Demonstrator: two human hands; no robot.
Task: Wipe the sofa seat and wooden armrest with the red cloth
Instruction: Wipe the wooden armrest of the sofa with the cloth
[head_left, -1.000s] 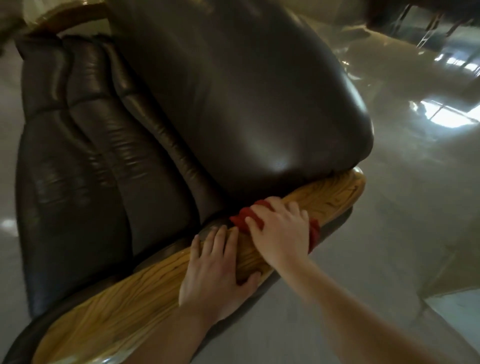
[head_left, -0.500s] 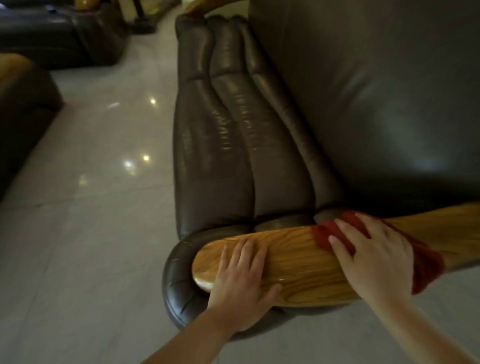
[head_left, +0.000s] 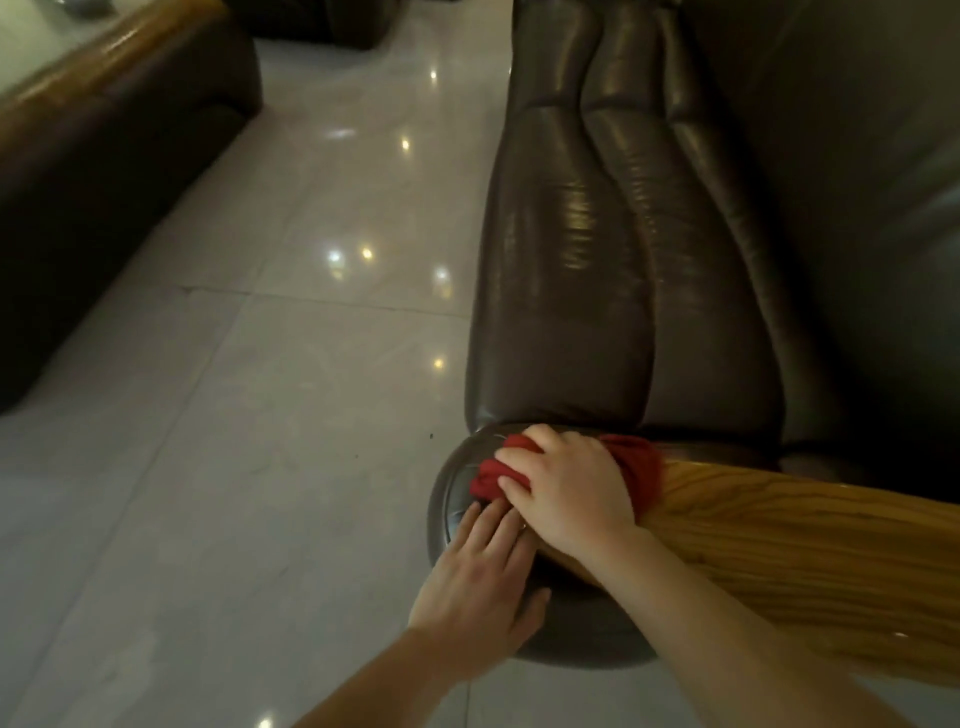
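A dark brown leather sofa seat (head_left: 623, 260) stretches away from me. Its wooden armrest (head_left: 789, 551) runs across the lower right and ends in a rounded leather cap (head_left: 452, 499). My right hand (head_left: 566, 488) presses the bunched red cloth (head_left: 636, 465) onto the front end of the armrest, where wood meets leather. Cloth shows on both sides of that hand. My left hand (head_left: 483, 582) lies flat on the leather cap just below, fingers spread and touching the right hand's edge.
Glossy pale floor tiles (head_left: 260, 415) fill the left and middle. Another dark sofa with a wooden top rail (head_left: 104, 130) stands at the left edge. The sofa back (head_left: 857, 156) rises on the right.
My right hand has slid the red cloth along the armrest to its front end. My left hand has shifted from the wood onto the leather cap. The view has swung left.
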